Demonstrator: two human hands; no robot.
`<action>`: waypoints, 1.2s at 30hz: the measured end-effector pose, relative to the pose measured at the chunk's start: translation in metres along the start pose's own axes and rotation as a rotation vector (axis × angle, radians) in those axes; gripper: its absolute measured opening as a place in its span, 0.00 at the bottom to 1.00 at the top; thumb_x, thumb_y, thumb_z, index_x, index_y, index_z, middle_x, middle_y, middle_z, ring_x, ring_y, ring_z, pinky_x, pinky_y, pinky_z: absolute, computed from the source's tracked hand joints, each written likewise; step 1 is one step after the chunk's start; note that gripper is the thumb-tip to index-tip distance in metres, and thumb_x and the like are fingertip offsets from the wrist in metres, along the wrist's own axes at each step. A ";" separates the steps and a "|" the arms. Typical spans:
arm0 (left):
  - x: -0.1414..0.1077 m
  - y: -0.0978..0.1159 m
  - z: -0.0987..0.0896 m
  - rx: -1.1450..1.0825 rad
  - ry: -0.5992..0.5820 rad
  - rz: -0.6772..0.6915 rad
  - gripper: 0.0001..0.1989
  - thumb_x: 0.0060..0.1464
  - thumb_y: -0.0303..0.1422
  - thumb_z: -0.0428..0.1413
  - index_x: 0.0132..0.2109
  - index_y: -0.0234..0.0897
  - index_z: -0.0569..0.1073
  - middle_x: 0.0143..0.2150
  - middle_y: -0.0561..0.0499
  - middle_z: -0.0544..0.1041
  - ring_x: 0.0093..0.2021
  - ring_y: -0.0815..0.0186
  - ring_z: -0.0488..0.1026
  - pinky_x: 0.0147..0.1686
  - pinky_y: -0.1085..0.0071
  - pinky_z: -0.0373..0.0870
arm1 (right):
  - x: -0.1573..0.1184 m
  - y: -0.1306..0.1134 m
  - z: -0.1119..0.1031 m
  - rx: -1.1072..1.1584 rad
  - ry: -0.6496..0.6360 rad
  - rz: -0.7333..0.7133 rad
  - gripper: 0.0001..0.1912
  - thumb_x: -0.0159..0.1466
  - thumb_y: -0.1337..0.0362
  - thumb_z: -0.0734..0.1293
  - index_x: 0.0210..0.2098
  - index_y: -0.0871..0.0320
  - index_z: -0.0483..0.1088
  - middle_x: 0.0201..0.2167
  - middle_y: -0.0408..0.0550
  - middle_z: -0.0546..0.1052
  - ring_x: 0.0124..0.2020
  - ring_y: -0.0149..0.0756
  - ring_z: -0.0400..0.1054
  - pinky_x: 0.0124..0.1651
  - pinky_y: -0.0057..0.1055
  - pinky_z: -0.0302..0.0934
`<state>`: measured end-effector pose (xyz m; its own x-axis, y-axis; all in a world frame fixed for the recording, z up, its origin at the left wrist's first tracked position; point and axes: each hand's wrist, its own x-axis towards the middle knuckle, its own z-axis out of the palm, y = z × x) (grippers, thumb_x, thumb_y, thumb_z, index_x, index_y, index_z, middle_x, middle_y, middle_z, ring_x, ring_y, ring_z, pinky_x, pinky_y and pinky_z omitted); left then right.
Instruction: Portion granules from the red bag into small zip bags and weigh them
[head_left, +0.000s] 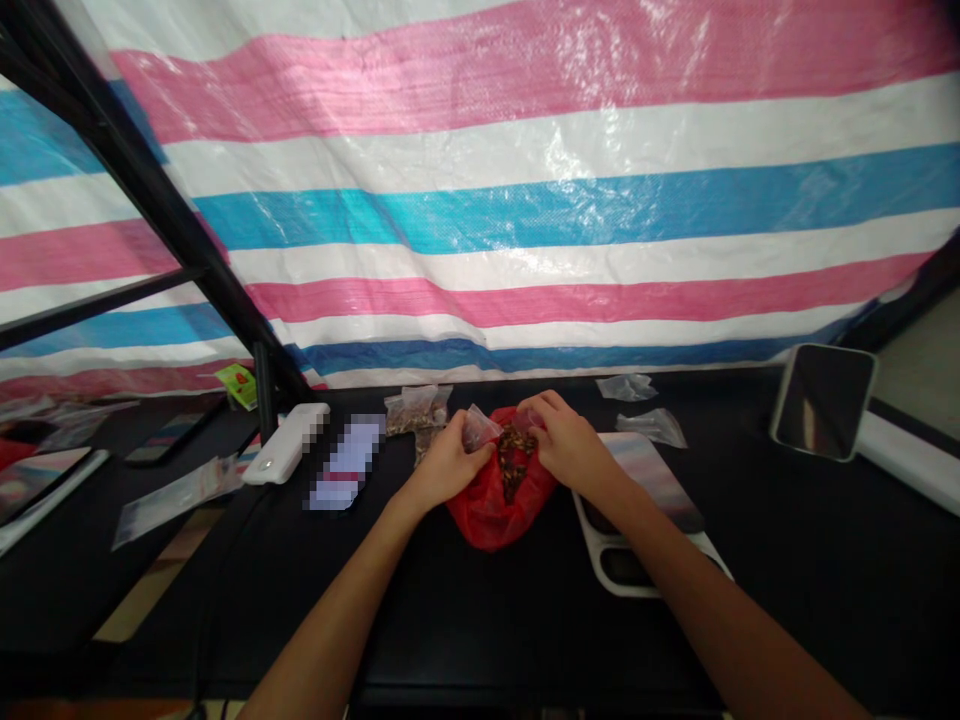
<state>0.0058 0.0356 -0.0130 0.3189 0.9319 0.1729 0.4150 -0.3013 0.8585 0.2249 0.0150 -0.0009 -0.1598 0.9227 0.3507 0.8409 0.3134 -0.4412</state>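
Observation:
A red plastic bag [491,525] sits with its mouth spread open on the black table. Small brown and yellowish dried pieces [513,472] lie inside it. At its left rim, my left hand [446,465] is closed on a small clear plastic bag [480,428], with the thumb over the red plastic. My right hand [566,440] is closed at the right rim of the red bag, and a bit of clear plastic shows beneath its fingers. Just right of the red bag, a white kitchen scale [656,480] lies partly under my right forearm.
Filled clear packets [417,408] lie behind my left hand. Left of them are a phone [346,465] and a white device [289,445]. Clear bags [651,428] lie behind the scale. A dark-faced upright device [825,402] stands right. Striped sheeting [525,220] hangs behind the black table [480,640].

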 end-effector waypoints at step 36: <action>0.001 -0.001 -0.006 -0.018 0.039 -0.031 0.12 0.47 0.22 0.58 0.38 0.39 0.66 0.32 0.57 0.71 0.33 0.67 0.69 0.34 0.71 0.64 | -0.007 -0.010 -0.024 -0.306 -0.095 -0.163 0.19 0.56 0.79 0.63 0.43 0.54 0.72 0.43 0.47 0.81 0.45 0.41 0.73 0.51 0.41 0.47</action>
<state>0.0003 0.0385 -0.0107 0.2723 0.9480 0.1647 0.4086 -0.2689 0.8722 0.2299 -0.0001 0.0214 -0.3397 0.8874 0.3118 0.9141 0.3895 -0.1127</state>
